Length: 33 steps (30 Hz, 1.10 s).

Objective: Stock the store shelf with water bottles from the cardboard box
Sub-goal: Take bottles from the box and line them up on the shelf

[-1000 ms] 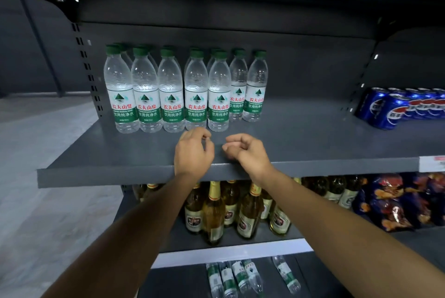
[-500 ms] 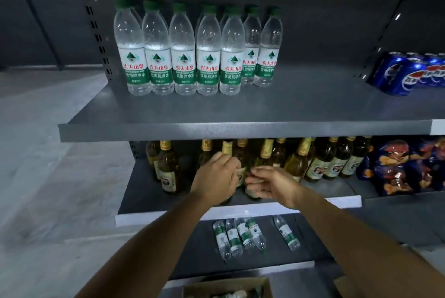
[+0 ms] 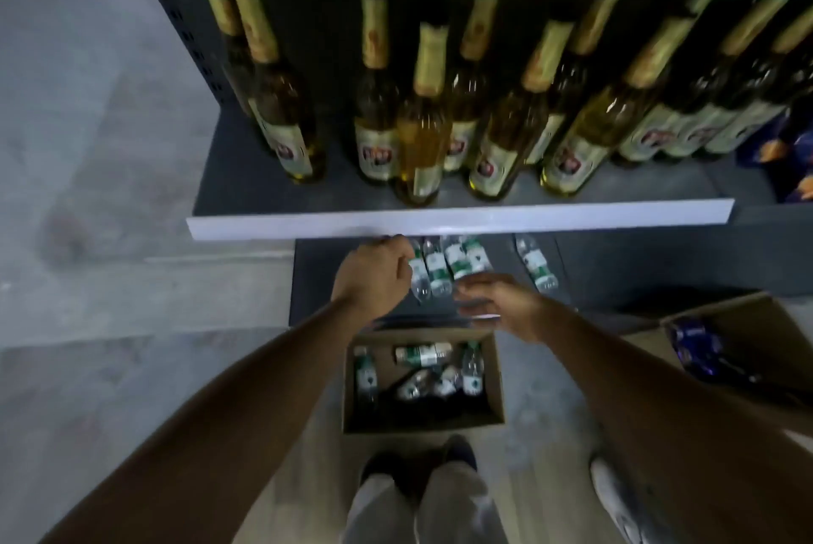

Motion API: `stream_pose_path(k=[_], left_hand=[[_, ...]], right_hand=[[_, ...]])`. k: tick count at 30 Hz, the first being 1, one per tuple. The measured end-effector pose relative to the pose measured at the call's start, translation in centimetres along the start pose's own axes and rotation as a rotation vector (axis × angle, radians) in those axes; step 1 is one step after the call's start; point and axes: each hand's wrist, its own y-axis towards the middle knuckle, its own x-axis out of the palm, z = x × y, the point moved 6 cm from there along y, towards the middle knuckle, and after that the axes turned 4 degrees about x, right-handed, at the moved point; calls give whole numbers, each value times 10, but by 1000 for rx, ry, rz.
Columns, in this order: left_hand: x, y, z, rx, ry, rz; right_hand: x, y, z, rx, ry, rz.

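A cardboard box (image 3: pixel 423 385) is seen open on the floor at a store shelving unit, directly below both outstretched arms; several water bottles (image 3: pixel 423 355) with green labels are scattered inside it, most lying on their sides. Just beyond the box, on the dark bottom shelf (image 3: pixel 616 266), four more water bottles are laid side by side, with a fifth bottle (image 3: pixel 536 263) set apart to their right. The left hand (image 3: pixel 374 275) is held above the far edge of the box, its fingers loosely curled, with nothing seen in them; the knuckles overlap the leftmost of the lying bottles in view, though contact cannot be told through the motion blur. The right hand (image 3: pixel 501 306) is extended beside it, also above the box's far edge, fingers relaxed and slightly spread, nothing gripped. Above the box, a shelf with a white front strip (image 3: pixel 440 222) is lined with amber glass bottles (image 3: pixel 420 134) with gold foil necks. A second carton (image 3: pixel 748 336) is seen to the right of the box, blue packaging showing inside. The person's legs and shoes are visible just behind the box.
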Motion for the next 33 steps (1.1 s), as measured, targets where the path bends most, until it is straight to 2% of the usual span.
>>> stream_pose_path(k=[7,10,15,22,27,33], left_hand=[[97,-19,-55,-222,1,-90],[134,-31,-72,-256,5,-129],[197,-54,-98,-274,5,-175],[288,-88,-145,-463,-13,-207],[345,-101,-172,-437,-15,-183],[407,-106,-214,-435,-34,-180]], right_hand=[[-21,62,96,121,14,-6],[-26,90,135,173,11,5],[-39,134,209,283,26,109],[-62,203,292,342,-29,302],[-65,259,332,341,-83,359],[-55,332,374,345,29,332]])
